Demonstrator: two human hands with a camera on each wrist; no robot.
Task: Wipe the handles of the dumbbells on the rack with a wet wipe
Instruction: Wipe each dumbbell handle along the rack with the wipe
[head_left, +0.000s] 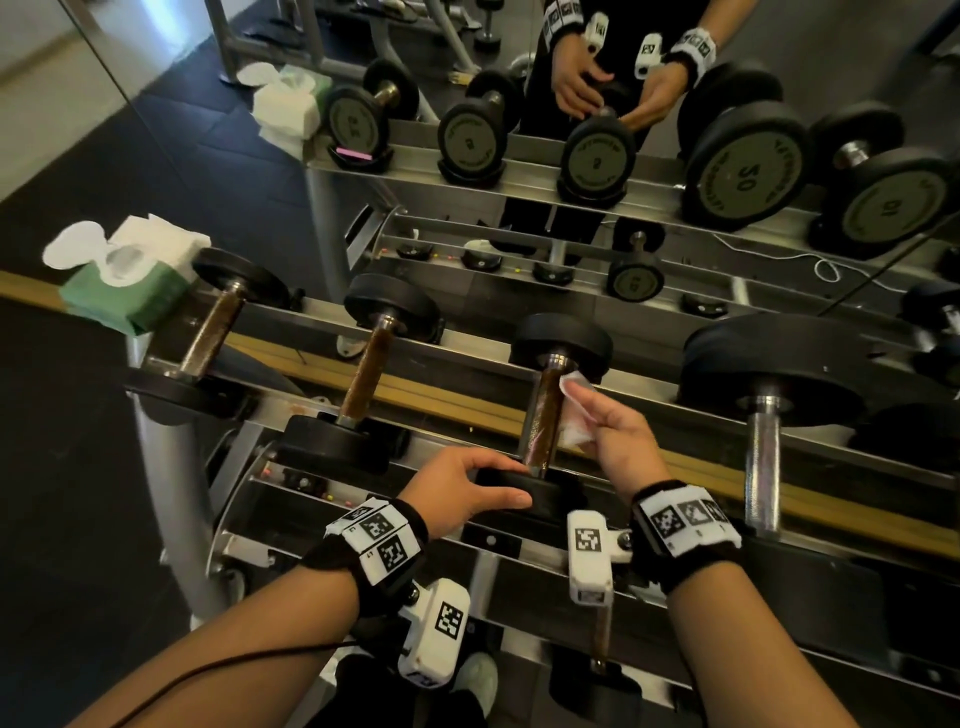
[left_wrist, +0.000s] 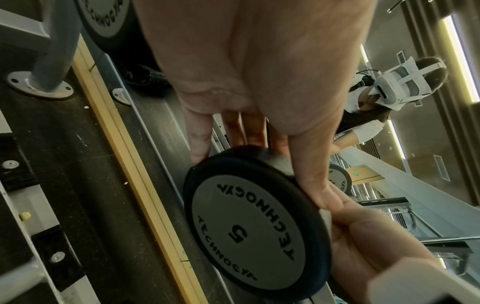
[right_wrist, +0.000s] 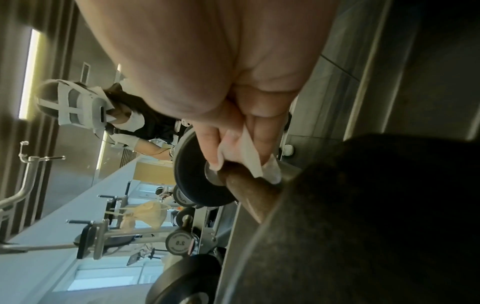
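Several black dumbbells lie across the steel rack (head_left: 649, 558). My left hand (head_left: 465, 483) grips the near head of the third dumbbell (head_left: 519, 493), fingers over its rim and thumb below. The left wrist view shows that head (left_wrist: 249, 230), marked 5, held between the fingers (left_wrist: 200, 144) and the thumb. My right hand (head_left: 608, 431) pinches a crumpled white wet wipe (head_left: 574, 423) and presses it against the right side of that dumbbell's brownish handle (head_left: 543, 415), near the far head. In the right wrist view the wipe (right_wrist: 249, 156) lies on the handle (right_wrist: 249, 193).
A green pack of wet wipes (head_left: 130, 286) with its lid open sits at the rack's left end. Two smaller dumbbells (head_left: 213, 332) (head_left: 371, 374) lie to the left and a large one (head_left: 763, 415) to the right. A mirror behind reflects the rack.
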